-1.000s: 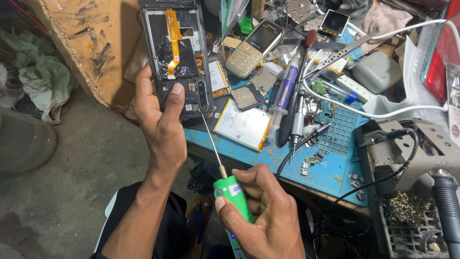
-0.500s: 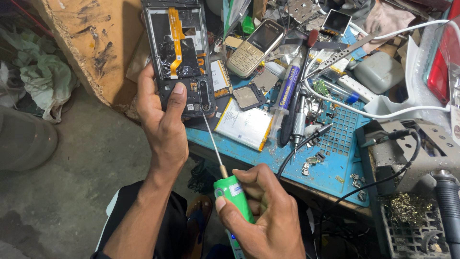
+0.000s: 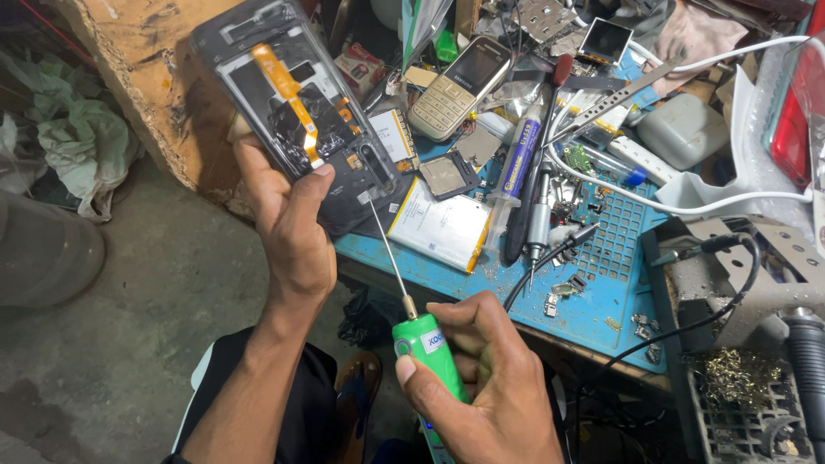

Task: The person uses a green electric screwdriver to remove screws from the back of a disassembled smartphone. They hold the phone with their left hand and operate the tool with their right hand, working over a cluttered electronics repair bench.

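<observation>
Two hands: left hand (image 3: 288,232) fingers around opened phone (image 3: 296,120); screwdriver (image 3: 412,331) in right hand (image 3: 490,387).

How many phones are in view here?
2. An opened smartphone held in the left hand, and a keypad phone lying on the blue bench mat. Clutter may hide others.

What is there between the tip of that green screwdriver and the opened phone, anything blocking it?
Nothing visible. The green screwdriver, held in the right hand, runs its thin shaft straight up to the lower part of the opened phone, which the left hand holds. The left thumb lies just beside the tip, not across it.
</observation>
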